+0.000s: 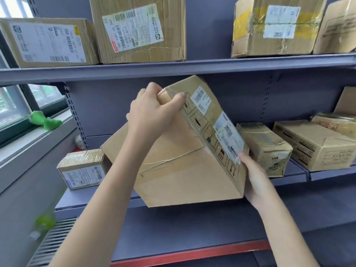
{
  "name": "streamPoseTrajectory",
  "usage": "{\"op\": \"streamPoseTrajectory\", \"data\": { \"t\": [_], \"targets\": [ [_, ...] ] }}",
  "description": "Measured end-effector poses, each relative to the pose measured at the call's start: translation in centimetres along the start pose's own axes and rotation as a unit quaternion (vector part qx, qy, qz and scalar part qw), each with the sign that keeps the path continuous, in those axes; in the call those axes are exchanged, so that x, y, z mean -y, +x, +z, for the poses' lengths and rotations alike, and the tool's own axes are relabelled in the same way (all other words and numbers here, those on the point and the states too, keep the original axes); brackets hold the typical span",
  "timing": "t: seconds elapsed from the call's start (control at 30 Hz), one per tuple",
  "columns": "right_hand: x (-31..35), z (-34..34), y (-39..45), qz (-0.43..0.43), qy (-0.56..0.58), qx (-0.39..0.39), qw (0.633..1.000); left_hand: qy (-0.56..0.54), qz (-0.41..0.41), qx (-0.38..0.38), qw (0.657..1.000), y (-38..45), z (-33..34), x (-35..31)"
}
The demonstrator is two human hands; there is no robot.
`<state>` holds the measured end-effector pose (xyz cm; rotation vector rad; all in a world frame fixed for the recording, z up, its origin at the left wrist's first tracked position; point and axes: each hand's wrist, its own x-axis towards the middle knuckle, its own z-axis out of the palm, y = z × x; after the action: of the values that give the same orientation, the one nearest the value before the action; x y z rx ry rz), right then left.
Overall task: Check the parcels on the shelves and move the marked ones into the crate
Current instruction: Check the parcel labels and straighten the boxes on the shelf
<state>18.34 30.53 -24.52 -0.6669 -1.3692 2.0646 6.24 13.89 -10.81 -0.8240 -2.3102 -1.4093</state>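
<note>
Head view: large brown cardboard parcel [179,162] tilted on one edge over the front edge of the middle grey metal shelf [289,182], its labelled side with white stickers and printed handling symbols turned up and to the right. Left hand [152,110] grips the parcel's raised top corner, fingers curled over the far side, thumb pressed on the labelled side. Right hand [256,182] holds the lower right corner, fingertips touching the labelled side near the lower white sticker, palm behind the edge; how far the fingers curl cannot be told.

Small taped cardboard box [82,168] with a white label sits near the shelf's left end, just beside the parcel. Crumpled taped brown box [267,147] stands just to the parcel's right, next a flat printed carton [316,145], more cartons at the right end.

Upper shelf [173,68] carries four cartons: a flat one with a big white label [48,41] at left, a tall one with a tilted label [138,29], one with yellow tape [273,26], one cut off at right.

Green object [45,120] lies on the window sill at left. Red strip [192,253] edges the lowest shelf.
</note>
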Motion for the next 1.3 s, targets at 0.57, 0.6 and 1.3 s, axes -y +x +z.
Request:
{"op": "streamPoseTrajectory", "data": {
  "t": [0.57,0.6,1.3],
  "targets": [
    [2.6,2.9,-3.6,-0.135,0.003,0.084,0.987,-0.238,0.001,0.036,0.971,-8.6,-7.0,6.2],
    [2.5,3.1,-3.7,-0.141,-0.001,0.087,0.986,-0.254,-0.001,0.037,0.967,-9.0,-7.2,6.9],
    [-4.3,4.7,-3.0,-0.115,0.098,0.126,0.98,-0.254,0.065,0.003,0.965,-3.9,-7.9,9.4]
  ]
}}
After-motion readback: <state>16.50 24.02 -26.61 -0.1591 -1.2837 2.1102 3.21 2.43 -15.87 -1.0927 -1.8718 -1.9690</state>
